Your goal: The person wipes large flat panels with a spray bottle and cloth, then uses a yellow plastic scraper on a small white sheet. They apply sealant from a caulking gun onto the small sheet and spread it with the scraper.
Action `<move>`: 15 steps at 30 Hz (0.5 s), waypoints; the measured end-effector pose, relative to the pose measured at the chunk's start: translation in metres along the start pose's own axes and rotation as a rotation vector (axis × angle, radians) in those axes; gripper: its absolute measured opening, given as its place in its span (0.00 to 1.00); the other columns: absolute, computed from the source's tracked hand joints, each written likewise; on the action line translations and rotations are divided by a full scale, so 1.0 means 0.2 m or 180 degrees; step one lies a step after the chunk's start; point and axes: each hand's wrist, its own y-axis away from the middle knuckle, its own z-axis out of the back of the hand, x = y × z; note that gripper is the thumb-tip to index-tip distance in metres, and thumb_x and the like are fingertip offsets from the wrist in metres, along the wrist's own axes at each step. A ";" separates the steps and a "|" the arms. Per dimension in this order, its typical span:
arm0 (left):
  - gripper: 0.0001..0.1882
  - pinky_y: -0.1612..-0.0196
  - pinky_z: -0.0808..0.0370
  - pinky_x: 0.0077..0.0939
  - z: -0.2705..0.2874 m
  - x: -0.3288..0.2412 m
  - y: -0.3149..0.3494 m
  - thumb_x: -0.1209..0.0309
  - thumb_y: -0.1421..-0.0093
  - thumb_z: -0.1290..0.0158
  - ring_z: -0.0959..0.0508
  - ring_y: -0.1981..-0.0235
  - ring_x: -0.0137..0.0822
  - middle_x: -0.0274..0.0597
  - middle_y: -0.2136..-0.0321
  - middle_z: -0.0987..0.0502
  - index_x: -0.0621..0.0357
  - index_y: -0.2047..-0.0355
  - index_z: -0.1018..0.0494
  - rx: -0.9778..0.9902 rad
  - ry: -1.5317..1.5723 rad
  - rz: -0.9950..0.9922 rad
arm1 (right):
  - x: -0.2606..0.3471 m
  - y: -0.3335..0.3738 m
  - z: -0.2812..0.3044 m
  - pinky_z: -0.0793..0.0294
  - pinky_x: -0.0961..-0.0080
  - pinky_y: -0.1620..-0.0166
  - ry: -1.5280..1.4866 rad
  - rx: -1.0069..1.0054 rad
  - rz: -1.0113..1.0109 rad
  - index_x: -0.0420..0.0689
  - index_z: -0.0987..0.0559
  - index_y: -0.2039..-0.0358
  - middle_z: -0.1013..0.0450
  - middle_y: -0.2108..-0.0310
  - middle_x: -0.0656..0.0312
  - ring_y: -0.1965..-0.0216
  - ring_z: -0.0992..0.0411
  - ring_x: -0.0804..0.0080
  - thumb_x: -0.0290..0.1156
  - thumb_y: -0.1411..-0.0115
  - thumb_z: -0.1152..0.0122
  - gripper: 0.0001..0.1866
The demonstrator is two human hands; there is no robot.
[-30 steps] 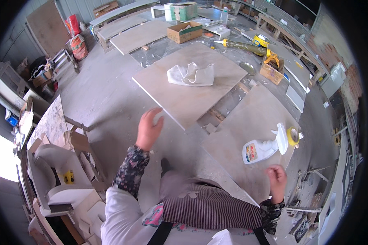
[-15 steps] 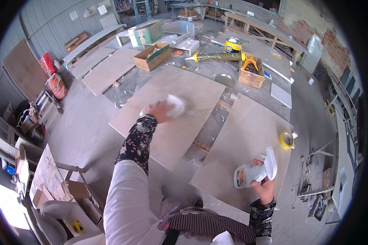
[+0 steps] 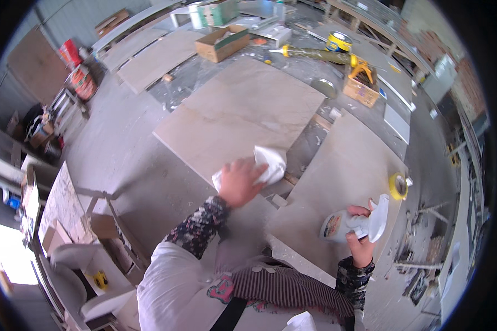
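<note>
My left hand [image 3: 241,182] presses a crumpled white wiping cloth [image 3: 273,163] onto the near corner of a large beige slab [image 3: 243,102]. Its fingers spread over the cloth, which sticks out on both sides. My right hand [image 3: 362,249] grips a white spray bottle [image 3: 337,225] round its neck, tilted over a second beige slab [image 3: 337,165] to the right. On that slab's right edge stands a roll of yellow tape [image 3: 397,186].
Behind the slabs lie an open cardboard box [image 3: 222,47], a big caulking gun [image 3: 320,55] across a smaller box [image 3: 361,88], a yellow tin [image 3: 338,42] and a round metal lid [image 3: 323,87]. A chair-like white piece [image 3: 102,265] stands at lower left.
My left hand has drawn the cloth toward me, from the slab's middle to its near corner. My right hand still holds the spray bottle. The view has tipped downward.
</note>
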 end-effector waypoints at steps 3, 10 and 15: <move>0.29 0.50 0.36 0.46 0.07 0.01 0.30 0.57 0.51 0.41 0.32 0.47 0.43 0.36 0.53 0.28 0.33 0.45 0.28 -0.0149 0.0177 -0.0045 | 0.00 -0.01 -0.01 0.34 0.69 0.48 0.0122 0.0127 0.0071 0.35 0.47 0.34 0.31 0.54 0.53 0.53 0.32 0.68 0.34 0.47 0.42 0.42; 0.22 0.52 0.30 0.38 -0.12 0.48 0.63 0.68 0.48 0.42 0.28 0.54 0.50 0.47 0.54 0.26 0.56 0.51 0.26 -0.1697 0.0916 0.1469 | 0.08 -0.05 -0.01 0.35 0.68 0.47 0.0236 0.0172 0.0152 0.36 0.54 0.32 0.33 0.51 0.54 0.54 0.33 0.68 0.39 0.43 0.45 0.44; 0.26 0.50 0.28 0.34 -0.18 1.04 0.56 0.63 0.37 0.48 0.27 0.50 0.41 0.45 0.51 0.28 0.57 0.40 0.38 -0.2438 0.3197 0.2725 | 0.12 -0.10 -0.10 0.35 0.71 0.52 0.0365 0.0075 -0.0032 0.35 0.55 0.32 0.34 0.63 0.59 0.62 0.36 0.72 0.36 0.43 0.45 0.44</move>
